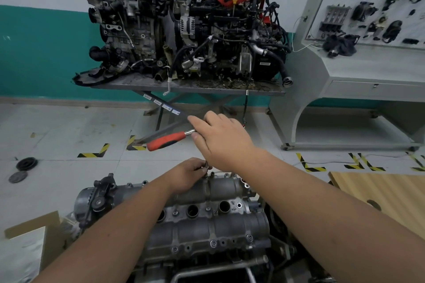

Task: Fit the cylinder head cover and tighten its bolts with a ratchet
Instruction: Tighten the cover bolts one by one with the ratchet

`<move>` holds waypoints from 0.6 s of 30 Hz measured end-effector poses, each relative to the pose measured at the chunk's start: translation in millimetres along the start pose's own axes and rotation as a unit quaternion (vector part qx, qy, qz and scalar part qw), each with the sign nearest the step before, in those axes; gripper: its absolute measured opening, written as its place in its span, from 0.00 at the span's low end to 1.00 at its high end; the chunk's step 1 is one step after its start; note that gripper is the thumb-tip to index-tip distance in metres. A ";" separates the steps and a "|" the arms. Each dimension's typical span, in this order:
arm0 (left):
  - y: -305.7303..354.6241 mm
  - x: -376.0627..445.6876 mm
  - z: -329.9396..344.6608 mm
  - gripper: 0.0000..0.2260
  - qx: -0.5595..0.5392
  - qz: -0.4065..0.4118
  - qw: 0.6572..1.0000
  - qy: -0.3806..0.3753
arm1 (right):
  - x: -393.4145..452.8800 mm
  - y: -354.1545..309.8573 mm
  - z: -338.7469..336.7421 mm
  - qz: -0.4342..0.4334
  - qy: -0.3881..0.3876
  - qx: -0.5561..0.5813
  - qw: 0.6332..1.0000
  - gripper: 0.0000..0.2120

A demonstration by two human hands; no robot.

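The grey cylinder head cover [207, 225] lies on the engine in front of me, with bolt heads along its edges and three round plug holes across its middle. My right hand [220, 138] grips the head end of a ratchet [167, 140] with a red and black handle that points left, above the cover's far edge. Below it, my left hand [188, 174] pinches the small dark socket piece at a bolt on that far edge. The ratchet's head is hidden by my right hand.
Two dirty engines [184, 23] stand on a metal table [188, 86] against the far wall. A grey training board [368, 30] stands at the right. A wooden panel [379, 190] lies right of the engine, cardboard [34, 236] left. Two round discs [23, 170] lie on the floor.
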State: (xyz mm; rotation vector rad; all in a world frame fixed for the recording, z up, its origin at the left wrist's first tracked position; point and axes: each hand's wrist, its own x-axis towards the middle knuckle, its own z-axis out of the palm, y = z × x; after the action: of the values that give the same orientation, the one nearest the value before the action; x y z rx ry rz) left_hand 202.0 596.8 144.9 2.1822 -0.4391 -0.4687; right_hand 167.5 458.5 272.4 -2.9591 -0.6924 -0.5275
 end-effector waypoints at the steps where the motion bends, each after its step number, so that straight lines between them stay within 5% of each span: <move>1: 0.7 -0.9 -0.3 0.08 -0.001 0.004 1.000 -0.001 | 1.4 -0.8 -0.7 0.005 -0.004 0.004 1.000 0.22; 8: 0.9 -2.5 -1.9 0.09 0.004 0.018 1.000 -0.008 | 19.4 -7.7 -10.6 0.098 -0.084 0.071 0.989 0.14; 11: 0.1 -2.5 -1.9 0.10 0.010 0.017 1.000 -0.003 | 27.0 -11.4 -20.0 0.191 -0.116 0.234 0.946 0.14; 13: -0.1 -3.3 -1.4 0.10 0.014 0.020 1.000 0.000 | 27.4 -13.1 -20.5 0.294 -0.114 0.465 0.827 0.10; 16: -0.4 -3.2 -1.9 0.11 0.025 0.024 0.999 -0.002 | 21.8 -17.9 -11.7 0.368 -0.061 0.766 0.523 0.02; 18: -0.8 -3.5 -2.1 0.11 0.019 0.026 0.999 -0.001 | 20.1 -19.6 1.4 0.375 0.030 0.842 0.387 0.05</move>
State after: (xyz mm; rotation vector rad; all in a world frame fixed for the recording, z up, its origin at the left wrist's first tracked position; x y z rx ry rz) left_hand 200.0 600.3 146.1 2.2019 -0.5097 -0.4380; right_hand 176.2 484.7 277.5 -0.8855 0.2686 0.2178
